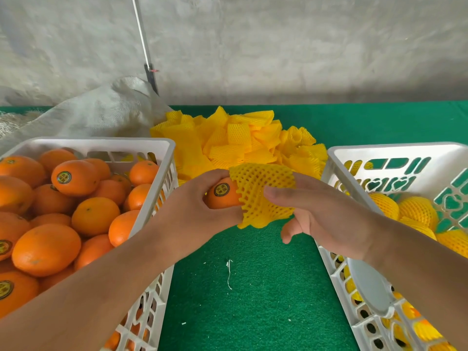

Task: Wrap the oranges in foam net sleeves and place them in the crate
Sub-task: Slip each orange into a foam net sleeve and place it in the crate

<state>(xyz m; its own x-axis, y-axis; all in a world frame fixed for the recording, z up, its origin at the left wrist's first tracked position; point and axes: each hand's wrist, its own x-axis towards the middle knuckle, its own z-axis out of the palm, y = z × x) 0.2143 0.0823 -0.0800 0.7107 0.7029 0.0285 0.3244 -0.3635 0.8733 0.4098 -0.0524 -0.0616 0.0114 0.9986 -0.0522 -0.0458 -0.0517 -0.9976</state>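
A: Grey plaster wall behind, and a table [253, 287] under green felt. What sits on it?

B: Two white crates. The left crate [162, 158] is heaped with bare oranges; the right crate [336, 160] already holds several netted ones. Between them, at the back, lies a pile of yellow foam sleeves [228, 138], with a pale sack [101, 110] beside it.

A: And the hands?

B: The left hand [187, 209] grips one orange [222, 196], sticker facing up, above the felt between the crates. The right hand [326, 211] has its fingers spread inside a foam sleeve [263, 191], stretching the mouth wide. Only the orange's right end has entered; most of it is bare.

A: What could spoil it?

B: I'd guess the mesh snagging or tearing if the fingers pull unevenly, or the mouth springing shut before the fruit is through. The left grip also covers the part the sleeve must cross, so a clumsy regrasp might drop the orange onto the table.
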